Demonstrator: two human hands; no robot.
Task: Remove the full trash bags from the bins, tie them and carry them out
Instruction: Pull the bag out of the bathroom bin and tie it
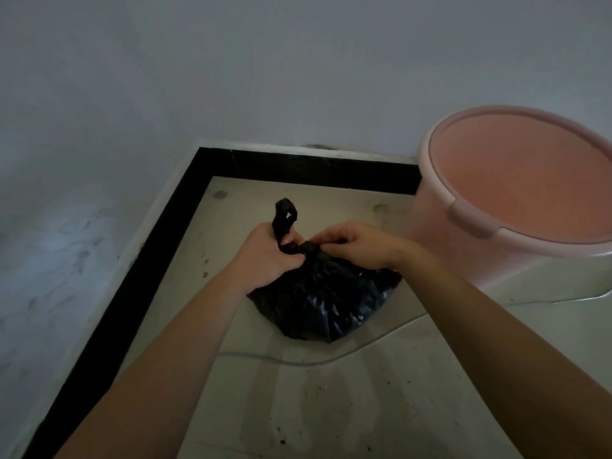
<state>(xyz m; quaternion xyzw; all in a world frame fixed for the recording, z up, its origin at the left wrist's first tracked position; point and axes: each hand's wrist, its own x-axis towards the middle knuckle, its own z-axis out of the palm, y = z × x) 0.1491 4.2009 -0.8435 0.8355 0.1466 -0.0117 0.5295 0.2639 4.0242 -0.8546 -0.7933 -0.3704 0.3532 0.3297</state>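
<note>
A full black trash bag [326,303] sits on the pale floor in a corner of the room. Its neck is gathered into a twisted strand that sticks up above my hands. My left hand [265,256] grips the neck and the strand from the left. From the right, my right hand [352,245] pinches the gathered plastic at the knot. A pink bin [463,240] stands to the right of the bag, with no bag visible inside it.
White walls meet in the corner behind the bag, with a black skirting strip [159,243] along their base. A thin pale cable [298,361] lies curved on the floor in front of the bag. The tiled floor [331,409] is dusty with dark specks.
</note>
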